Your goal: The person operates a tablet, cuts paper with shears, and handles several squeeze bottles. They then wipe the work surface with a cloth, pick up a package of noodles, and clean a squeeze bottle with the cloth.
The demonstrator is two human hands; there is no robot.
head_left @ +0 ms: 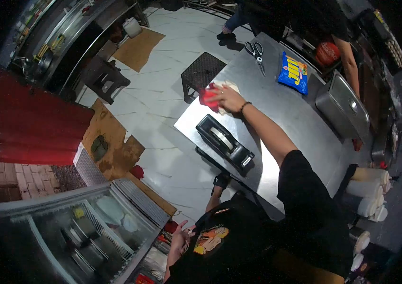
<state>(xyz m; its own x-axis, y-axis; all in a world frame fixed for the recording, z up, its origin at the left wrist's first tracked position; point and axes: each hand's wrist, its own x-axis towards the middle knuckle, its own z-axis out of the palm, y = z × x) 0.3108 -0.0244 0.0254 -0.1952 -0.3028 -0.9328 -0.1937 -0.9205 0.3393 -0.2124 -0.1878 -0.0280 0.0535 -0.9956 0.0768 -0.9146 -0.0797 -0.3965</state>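
Observation:
My right hand (231,98) is pressed down on a red and pale cloth (208,100) near the left edge of the steel table (272,106). The fingers are over the cloth, slightly blurred. Just below it on the table stands a black tape dispenser (224,142) with a roll of tape. Scissors (257,57) with black handles and a blue and yellow packet (293,73) lie further back. My left hand (179,239) hangs low by the glass-topped display case, its fingers apart and nothing clearly in it.
At the table's right stands a lidded steel container (343,106), near another person's arm (348,66). White-capped bottles (369,191) line the lower right. A black stool (203,73) stands beyond the table. The display case (92,232) fills the lower left.

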